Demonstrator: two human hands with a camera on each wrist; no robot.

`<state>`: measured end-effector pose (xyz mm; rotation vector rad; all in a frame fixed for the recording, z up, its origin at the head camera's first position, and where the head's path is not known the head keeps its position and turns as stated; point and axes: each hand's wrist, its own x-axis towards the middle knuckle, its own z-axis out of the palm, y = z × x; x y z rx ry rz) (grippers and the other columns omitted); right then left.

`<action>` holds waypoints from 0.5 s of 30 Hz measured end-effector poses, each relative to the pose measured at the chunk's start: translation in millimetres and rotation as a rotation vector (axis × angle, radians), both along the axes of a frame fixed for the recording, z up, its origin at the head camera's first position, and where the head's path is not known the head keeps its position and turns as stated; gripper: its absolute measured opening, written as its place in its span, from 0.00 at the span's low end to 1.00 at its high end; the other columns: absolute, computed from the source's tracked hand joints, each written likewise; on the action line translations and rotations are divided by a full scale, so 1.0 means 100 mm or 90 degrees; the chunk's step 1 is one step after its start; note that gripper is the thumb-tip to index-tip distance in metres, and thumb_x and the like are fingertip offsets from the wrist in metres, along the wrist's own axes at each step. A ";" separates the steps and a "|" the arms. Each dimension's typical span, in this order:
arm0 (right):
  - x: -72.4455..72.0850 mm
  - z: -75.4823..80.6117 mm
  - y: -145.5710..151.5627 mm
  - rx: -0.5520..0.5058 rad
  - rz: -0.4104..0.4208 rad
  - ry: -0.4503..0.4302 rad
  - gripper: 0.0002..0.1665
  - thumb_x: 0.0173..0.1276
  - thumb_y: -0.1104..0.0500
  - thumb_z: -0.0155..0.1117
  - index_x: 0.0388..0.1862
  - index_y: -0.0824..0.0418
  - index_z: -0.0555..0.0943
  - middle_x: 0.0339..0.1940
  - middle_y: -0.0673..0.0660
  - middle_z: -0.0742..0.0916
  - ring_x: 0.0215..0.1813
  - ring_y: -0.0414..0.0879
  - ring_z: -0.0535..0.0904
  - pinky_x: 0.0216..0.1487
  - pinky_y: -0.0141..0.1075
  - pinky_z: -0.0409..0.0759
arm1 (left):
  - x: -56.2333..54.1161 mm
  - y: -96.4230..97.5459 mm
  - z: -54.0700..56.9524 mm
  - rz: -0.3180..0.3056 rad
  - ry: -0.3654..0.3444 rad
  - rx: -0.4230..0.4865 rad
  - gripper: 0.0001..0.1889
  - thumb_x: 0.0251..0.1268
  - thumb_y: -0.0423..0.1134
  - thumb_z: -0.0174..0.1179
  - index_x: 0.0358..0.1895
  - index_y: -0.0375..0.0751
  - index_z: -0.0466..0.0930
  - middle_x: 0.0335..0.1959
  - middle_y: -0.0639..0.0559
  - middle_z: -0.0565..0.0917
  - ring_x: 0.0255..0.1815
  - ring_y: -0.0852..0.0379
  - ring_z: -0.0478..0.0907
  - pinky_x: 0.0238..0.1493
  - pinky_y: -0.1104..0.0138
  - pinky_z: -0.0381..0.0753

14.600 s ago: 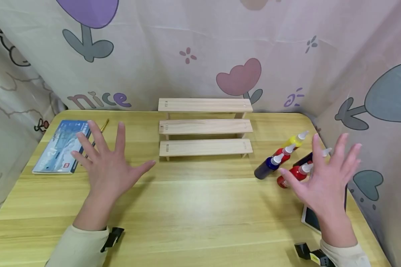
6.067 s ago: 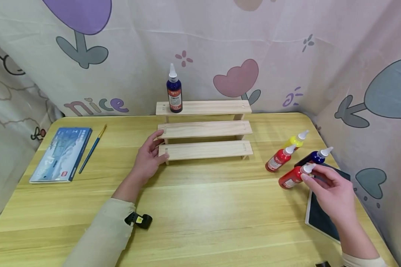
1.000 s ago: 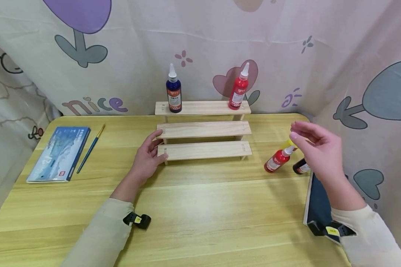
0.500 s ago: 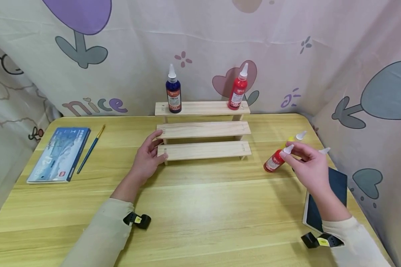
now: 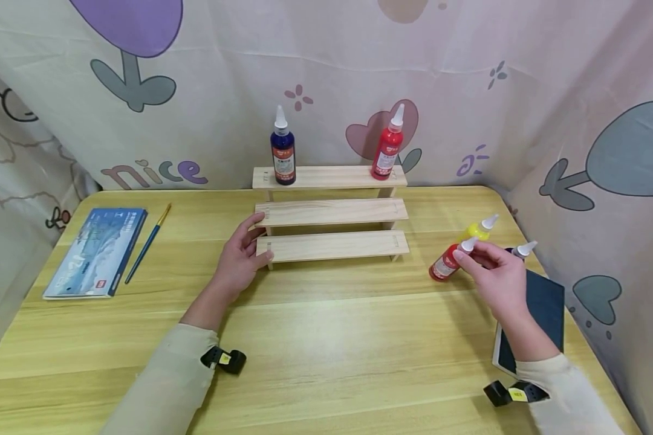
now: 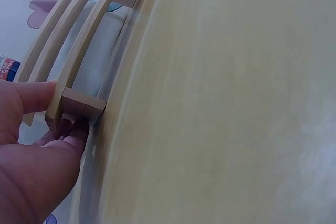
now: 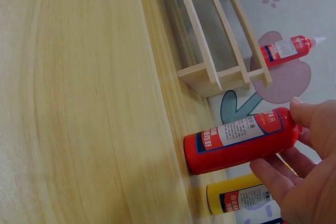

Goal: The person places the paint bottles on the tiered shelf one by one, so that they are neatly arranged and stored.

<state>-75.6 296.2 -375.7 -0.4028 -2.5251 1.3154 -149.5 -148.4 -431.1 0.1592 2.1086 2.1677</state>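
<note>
A three-step wooden shelf (image 5: 332, 211) stands at the back of the table. My left hand (image 5: 238, 261) grips its left end, thumb on the lowest board; in the left wrist view my left hand (image 6: 39, 156) has fingers around the board's end. On the top board stand a blue squeeze bottle (image 5: 283, 158) at left and a red squeeze bottle (image 5: 387, 151) at right. My right hand (image 5: 497, 275) pinches the top of a second red squeeze bottle (image 5: 444, 264). That same red bottle (image 7: 236, 140) appears upright on the table in the right wrist view, my fingers (image 7: 273, 177) at its shoulder.
Behind the right hand are a yellow squeeze bottle (image 5: 477, 230) and another dark blue bottle (image 5: 522, 250), partly hidden. A dark flat panel with a pale edge (image 5: 544, 308) lies under the right forearm. At left lie a blue book (image 5: 97, 252) and a paintbrush (image 5: 148, 244).
Earlier, a blue and then a red bottle went from the right-hand group onto the top board. My right hand has since come down to the other red bottle; the left keeps its grip.
</note>
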 end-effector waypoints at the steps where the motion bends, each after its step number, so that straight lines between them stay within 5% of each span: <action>1: 0.00 0.00 0.00 -0.003 -0.002 -0.007 0.28 0.66 0.50 0.72 0.60 0.64 0.82 0.53 0.56 0.84 0.46 0.37 0.80 0.44 0.21 0.78 | 0.00 0.00 0.00 0.000 0.000 0.000 0.43 0.61 0.11 0.55 0.77 0.48 0.60 0.72 0.36 0.64 0.71 0.40 0.64 0.57 0.68 0.76; 7: 0.03 0.04 0.00 -0.025 -0.006 -0.038 0.31 0.67 0.47 0.71 0.64 0.61 0.80 0.57 0.58 0.82 0.50 0.42 0.79 0.44 0.22 0.78 | 0.00 0.00 0.00 0.004 -0.005 -0.010 0.42 0.62 0.12 0.56 0.76 0.51 0.61 0.72 0.38 0.65 0.70 0.44 0.66 0.58 0.67 0.76; 15: -0.04 0.14 -0.11 -0.042 0.044 0.035 0.26 0.67 0.53 0.71 0.61 0.64 0.82 0.49 0.53 0.85 0.46 0.42 0.82 0.43 0.25 0.81 | 0.00 -0.01 -0.01 0.000 0.004 -0.005 0.42 0.62 0.12 0.56 0.77 0.50 0.60 0.71 0.37 0.65 0.70 0.43 0.65 0.59 0.66 0.75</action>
